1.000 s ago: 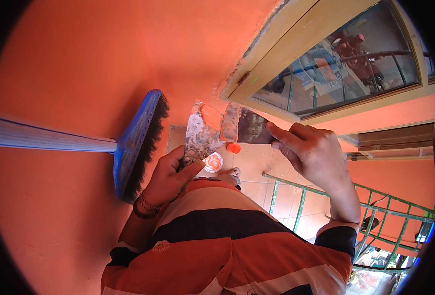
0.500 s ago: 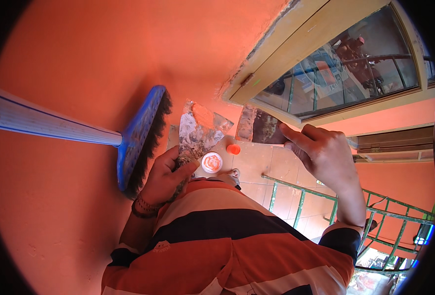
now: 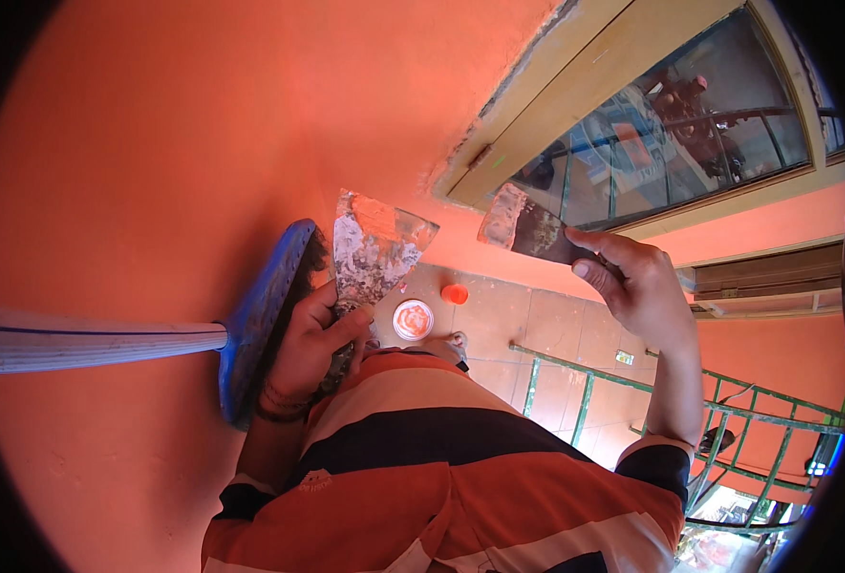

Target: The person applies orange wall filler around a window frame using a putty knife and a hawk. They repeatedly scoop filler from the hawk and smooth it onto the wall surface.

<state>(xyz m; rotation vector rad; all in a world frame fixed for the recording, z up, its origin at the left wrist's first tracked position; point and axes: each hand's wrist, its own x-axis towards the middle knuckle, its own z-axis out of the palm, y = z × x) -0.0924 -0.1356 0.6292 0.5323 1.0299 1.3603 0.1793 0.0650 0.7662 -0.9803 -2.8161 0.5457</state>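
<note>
My left hand is closed round the handle of a wide putty knife. Its blade points up and away, smeared with whitish residue and a patch of orange paste near the far edge. My right hand grips a second, darker putty knife between thumb and fingers; its blade tip is coated with pale pinkish paste and points left. A gap separates the two blades. Beside my left hand, a broom with a blue head and a pale striped handle is against the orange wall.
On the tiled floor below stand a round tub of orange and white paste and a small orange container. A wooden-framed window is at the upper right. Green metal railing runs along the right; an orange wall fills the left.
The right putty knife has moved right and up, away from the left one. The left blade has shifted slightly left and up. The broom head has moved down and tilted, its handle now nearly level.
</note>
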